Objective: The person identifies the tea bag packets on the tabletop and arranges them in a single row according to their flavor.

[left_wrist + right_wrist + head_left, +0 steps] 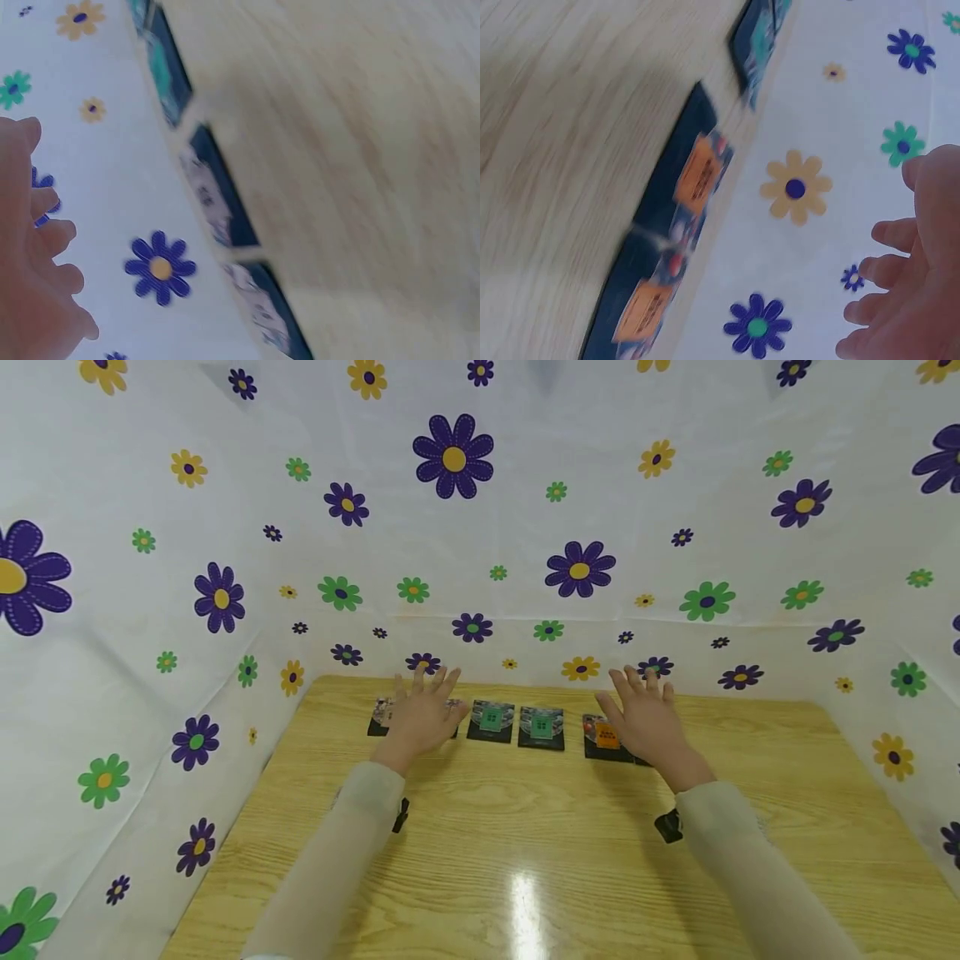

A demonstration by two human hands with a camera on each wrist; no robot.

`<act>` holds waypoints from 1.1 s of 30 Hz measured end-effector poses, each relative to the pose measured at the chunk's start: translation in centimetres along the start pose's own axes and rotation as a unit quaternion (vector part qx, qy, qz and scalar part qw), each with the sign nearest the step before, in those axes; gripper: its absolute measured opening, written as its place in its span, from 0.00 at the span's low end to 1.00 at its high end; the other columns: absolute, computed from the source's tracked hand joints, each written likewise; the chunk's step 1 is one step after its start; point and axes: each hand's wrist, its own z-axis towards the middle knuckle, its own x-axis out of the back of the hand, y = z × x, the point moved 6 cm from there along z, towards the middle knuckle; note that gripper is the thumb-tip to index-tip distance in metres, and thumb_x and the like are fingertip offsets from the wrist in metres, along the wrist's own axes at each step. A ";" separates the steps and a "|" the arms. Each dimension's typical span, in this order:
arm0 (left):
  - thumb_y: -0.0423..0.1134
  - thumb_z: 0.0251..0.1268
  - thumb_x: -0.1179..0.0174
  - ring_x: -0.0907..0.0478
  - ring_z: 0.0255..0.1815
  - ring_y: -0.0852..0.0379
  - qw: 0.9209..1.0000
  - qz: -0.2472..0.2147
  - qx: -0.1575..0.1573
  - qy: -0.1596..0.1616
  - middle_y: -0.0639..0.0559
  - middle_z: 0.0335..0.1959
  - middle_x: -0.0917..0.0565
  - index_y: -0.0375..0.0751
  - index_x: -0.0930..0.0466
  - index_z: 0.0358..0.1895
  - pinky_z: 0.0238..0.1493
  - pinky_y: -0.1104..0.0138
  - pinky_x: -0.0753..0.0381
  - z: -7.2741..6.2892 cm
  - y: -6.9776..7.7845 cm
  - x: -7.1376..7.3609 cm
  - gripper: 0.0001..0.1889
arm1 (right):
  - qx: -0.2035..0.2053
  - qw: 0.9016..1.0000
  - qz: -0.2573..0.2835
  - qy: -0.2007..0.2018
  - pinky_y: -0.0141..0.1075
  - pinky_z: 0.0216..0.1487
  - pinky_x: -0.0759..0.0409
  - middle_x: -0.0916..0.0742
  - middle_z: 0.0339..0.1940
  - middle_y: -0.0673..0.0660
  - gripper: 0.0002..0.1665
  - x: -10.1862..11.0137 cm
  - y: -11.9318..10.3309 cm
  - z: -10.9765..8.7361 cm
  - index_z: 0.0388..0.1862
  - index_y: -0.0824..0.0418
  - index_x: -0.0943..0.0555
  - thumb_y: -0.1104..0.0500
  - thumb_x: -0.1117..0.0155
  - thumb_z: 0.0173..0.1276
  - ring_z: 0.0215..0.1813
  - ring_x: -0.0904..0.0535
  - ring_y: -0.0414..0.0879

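Several flat, dark square packets lie in a row near the table's back edge. At the left end, my left hand hovers with fingers spread, overlapping two packets with pale pink labels. The left wrist view shows these pale-labelled packets side by side, apart from the hand. Two packets with green labels are in the middle. Over at the right end, my right hand has its fingers extended and partly hides two packets with orange labels. These orange-labelled packets lie edge to edge in the right wrist view. Neither hand holds anything.
A light wood-grain table reaches toward me, with a bright reflection near its front. White cloth printed with purple, green and yellow flowers stands behind it and along both sides. Small black pieces show at both wrists.
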 end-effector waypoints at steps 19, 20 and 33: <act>0.76 0.78 0.65 0.70 0.88 0.30 0.999 0.028 0.012 0.016 0.44 0.90 0.56 0.63 0.61 0.88 0.82 0.27 0.68 0.3 3.8 0.0 0.44 | 0.016 0.999 -0.034 0.014 0.79 0.78 0.72 0.50 0.89 0.69 0.54 -2.1 -4.7 1.0 0.90 0.54 0.52 0.23 0.61 0.79 0.87 0.64 0.75; 0.77 0.77 0.66 0.70 0.88 0.29 0.999 0.034 0.012 0.016 0.44 0.90 0.57 0.63 0.62 0.88 0.82 0.27 0.67 0.3 3.8 0.1 0.45 | 0.015 0.999 -0.035 0.013 0.80 0.78 0.72 0.50 0.89 0.69 0.55 -2.1 -4.8 1.0 0.90 0.54 0.52 0.22 0.61 0.79 0.87 0.64 0.75; 0.79 0.74 0.62 0.67 0.88 0.27 0.999 0.037 0.011 0.033 0.43 0.90 0.57 0.61 0.59 0.88 0.80 0.24 0.67 0.1 3.5 0.3 0.47 | 0.016 0.998 -0.060 0.008 0.81 0.76 0.73 0.50 0.89 0.69 0.56 -2.2 -5.4 1.0 0.90 0.51 0.50 0.19 0.61 0.76 0.87 0.62 0.75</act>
